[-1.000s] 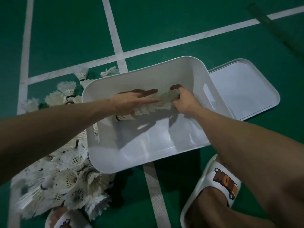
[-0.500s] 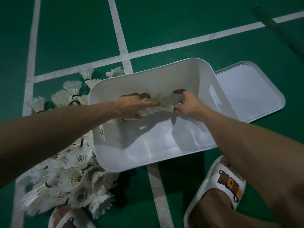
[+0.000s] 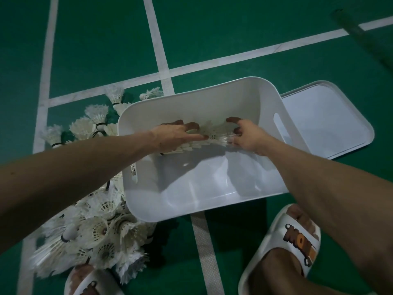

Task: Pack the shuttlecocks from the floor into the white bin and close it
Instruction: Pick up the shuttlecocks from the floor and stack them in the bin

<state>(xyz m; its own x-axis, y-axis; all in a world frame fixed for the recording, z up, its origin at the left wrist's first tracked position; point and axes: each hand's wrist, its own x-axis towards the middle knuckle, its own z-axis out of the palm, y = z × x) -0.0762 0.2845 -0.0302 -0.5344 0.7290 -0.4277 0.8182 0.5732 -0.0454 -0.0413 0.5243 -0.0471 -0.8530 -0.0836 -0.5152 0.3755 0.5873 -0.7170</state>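
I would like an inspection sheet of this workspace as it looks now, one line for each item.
Surface: green court floor with white lines.
Job's things: white bin open; lid flat on the floor beside it; shuttlecock row inside the bin; shuttlecock pile on the floor beside the bin.
Clutter: nothing seen.
Hands: left hand and right hand hold the shuttlecock row at its two ends.
Cables: nothing seen.
Surroundings: white slippers on the person's feet.
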